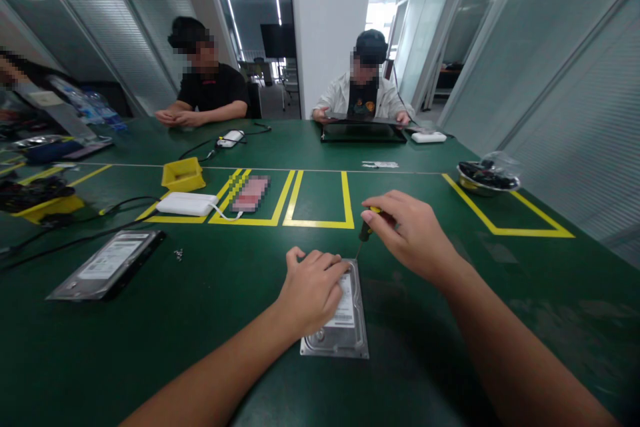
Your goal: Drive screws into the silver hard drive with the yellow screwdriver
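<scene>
A silver hard drive (357, 330) with a white label lies on the green table in front of me. My left hand (314, 290) rests over its upper left part, fingers bent and pressed onto it, hiding much of the label. My right hand (413, 230) is closed round a screwdriver (365, 232) with a dark and yellow handle. The screwdriver points down, its thin shaft reaching the drive's top right corner by my left fingertips. Whether the tip sits in a screw is too small to tell.
Left on the table lie another hard drive (113, 263) and several small screws (179, 254). Beyond are a white power bank (187, 203), a phone (251, 193), a yellow bin (183, 175) and a metal bowl (487, 180) of dark parts. Two people sit opposite, one holding a dark panel (363, 130).
</scene>
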